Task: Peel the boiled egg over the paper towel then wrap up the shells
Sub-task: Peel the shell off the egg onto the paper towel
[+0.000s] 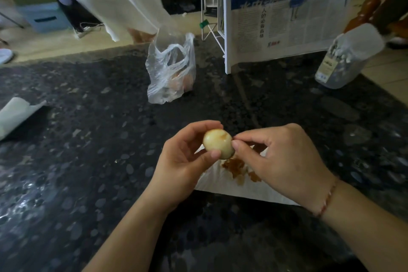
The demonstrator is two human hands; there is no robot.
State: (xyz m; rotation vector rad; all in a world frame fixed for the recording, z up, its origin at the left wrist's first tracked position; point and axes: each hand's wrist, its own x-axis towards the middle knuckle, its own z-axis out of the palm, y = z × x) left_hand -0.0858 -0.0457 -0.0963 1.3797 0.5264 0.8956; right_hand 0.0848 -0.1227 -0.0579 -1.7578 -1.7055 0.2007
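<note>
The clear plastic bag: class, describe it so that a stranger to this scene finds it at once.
On the dark speckled countertop, look beyond the two hands, left of the white newspaper rack. The clear plastic bag stands crumpled there, handles up, something brownish inside; nothing else nearby is see-through and crinkled.

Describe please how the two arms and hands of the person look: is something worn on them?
Both forearms are bare, with no sleeves in view. The right hand has a thin red braided string bracelet around its wrist. The left hand wears nothing: no ring, watch or glove shows. The fingernails are short and unpainted.
</note>
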